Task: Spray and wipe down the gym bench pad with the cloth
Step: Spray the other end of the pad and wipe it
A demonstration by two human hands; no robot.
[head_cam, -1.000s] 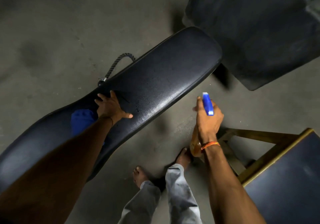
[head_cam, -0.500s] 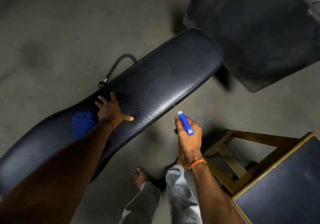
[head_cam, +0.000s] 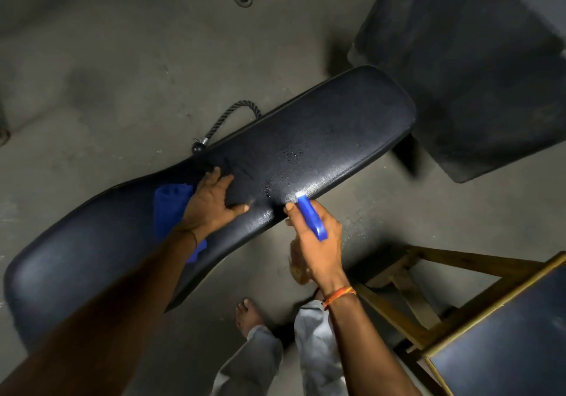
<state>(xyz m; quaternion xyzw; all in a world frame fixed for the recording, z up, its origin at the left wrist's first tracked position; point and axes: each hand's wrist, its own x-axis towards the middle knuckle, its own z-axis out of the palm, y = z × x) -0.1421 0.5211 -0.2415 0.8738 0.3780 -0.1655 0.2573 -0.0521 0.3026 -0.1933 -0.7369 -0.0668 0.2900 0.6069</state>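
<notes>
The black gym bench pad (head_cam: 330,138) runs from lower left to upper right, with spray droplets near its middle. My left hand (head_cam: 211,204) lies flat on the pad, fingers spread. A blue cloth (head_cam: 170,204) lies on the pad under my left wrist and forearm, partly hidden. My right hand (head_cam: 315,242) grips a spray bottle with a blue trigger head (head_cam: 311,216); its white nozzle sits at the pad's near edge, and the bottle's amber body shows below the hand.
A dark rubber mat (head_cam: 471,68) lies at the upper right. At the lower right stands a wooden-framed bench with a dark pad (head_cam: 505,349). A black rope handle (head_cam: 226,120) lies on the concrete floor behind the pad. My bare foot (head_cam: 246,316) stands below.
My right hand has carried the spray bottle left and up, from beside the wooden bench to the pad's near edge. My left hand stays on the pad.
</notes>
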